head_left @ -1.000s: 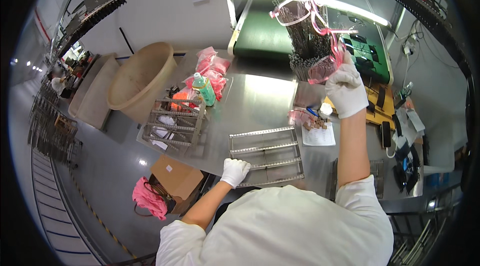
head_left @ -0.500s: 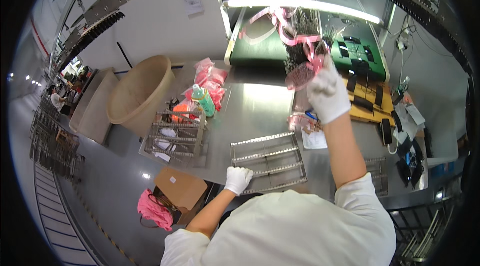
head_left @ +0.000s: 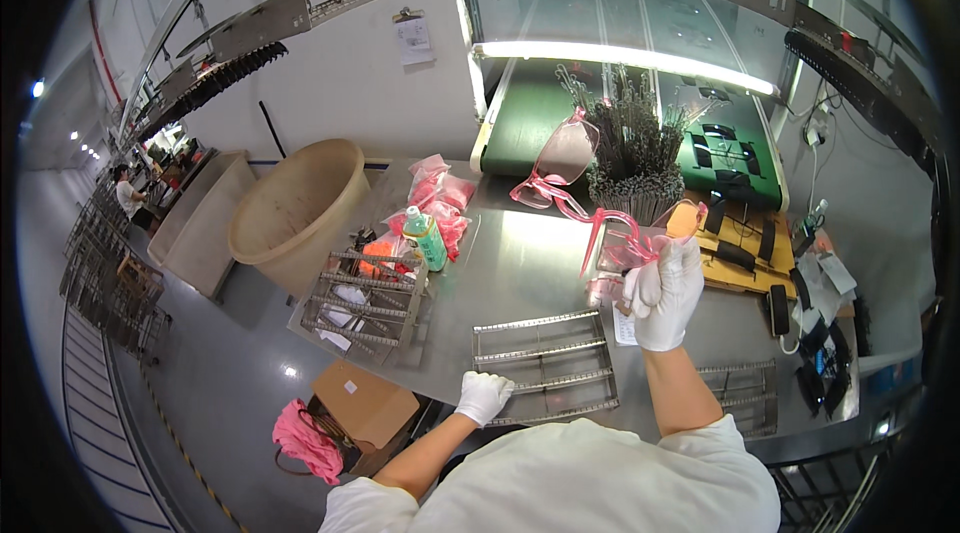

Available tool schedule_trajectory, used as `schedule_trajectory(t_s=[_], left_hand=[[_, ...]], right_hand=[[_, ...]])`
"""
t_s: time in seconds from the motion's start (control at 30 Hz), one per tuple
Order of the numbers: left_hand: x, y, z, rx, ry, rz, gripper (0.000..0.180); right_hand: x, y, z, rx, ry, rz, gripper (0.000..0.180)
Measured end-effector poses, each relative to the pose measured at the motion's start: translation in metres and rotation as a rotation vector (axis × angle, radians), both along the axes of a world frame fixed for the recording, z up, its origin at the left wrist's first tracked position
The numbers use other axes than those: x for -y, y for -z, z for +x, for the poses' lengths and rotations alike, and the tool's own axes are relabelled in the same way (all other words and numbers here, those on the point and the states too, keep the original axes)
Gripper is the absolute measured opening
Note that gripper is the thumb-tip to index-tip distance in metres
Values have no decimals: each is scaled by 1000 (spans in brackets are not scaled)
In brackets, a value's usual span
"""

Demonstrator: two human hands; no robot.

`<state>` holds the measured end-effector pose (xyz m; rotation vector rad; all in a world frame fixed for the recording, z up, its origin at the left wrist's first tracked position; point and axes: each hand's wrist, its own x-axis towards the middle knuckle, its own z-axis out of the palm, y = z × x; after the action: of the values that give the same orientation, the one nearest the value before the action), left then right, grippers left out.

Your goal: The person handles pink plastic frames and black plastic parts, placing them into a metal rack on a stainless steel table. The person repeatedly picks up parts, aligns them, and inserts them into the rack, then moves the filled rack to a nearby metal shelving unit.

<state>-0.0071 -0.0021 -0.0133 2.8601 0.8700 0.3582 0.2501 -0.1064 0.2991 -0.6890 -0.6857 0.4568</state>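
Note:
My right hand (head_left: 664,298), in a white glove, is closed on a bunch of pink see-through plastic eyewear-like pieces (head_left: 612,225), raised above the table. They trail up and left; a large lens-like part (head_left: 568,151) hangs at the far end. An orange patch shows just above my fingers. In its white glove, my left hand (head_left: 485,397) grips the near left side of a flat metal rack (head_left: 540,347) with several toothed bars. Behind the pink pieces stands a dense bundle of thin metal hooked rods (head_left: 637,148).
A second metal rack (head_left: 365,305) sits left, beside a green bottle (head_left: 425,241) and bagged pink pieces (head_left: 440,195). Farther left is a big beige tub (head_left: 300,198). A green conveyor belt (head_left: 520,138) lies ahead; a yellow board with black pieces (head_left: 748,243) is right. An open carton (head_left: 365,403) stands below.
My right hand has come back nearer to me, drawing the pink pieces away from the metal rods. The view has tilted upward. My left hand stays on the rack.

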Motion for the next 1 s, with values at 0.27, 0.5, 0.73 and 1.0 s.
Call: schedule_trajectory(t_s=[0.27,0.5,0.73,1.0], left_hand=[[-7,-149,35,901,101,-1044,73],[0,-199,0,1121,-154,-1204,19],[10,-147,-19,1103,-237,-1121,12],[14,-114,-38,1219,-385,-985,16]], right_hand=[[3,24,-2,222,-183,50,22],[1,79,-51,690,-455,-366,39],[-36,103,-85,-91,-758,-703,67],[-72,123,-103,-150,-1212,-800,52]])
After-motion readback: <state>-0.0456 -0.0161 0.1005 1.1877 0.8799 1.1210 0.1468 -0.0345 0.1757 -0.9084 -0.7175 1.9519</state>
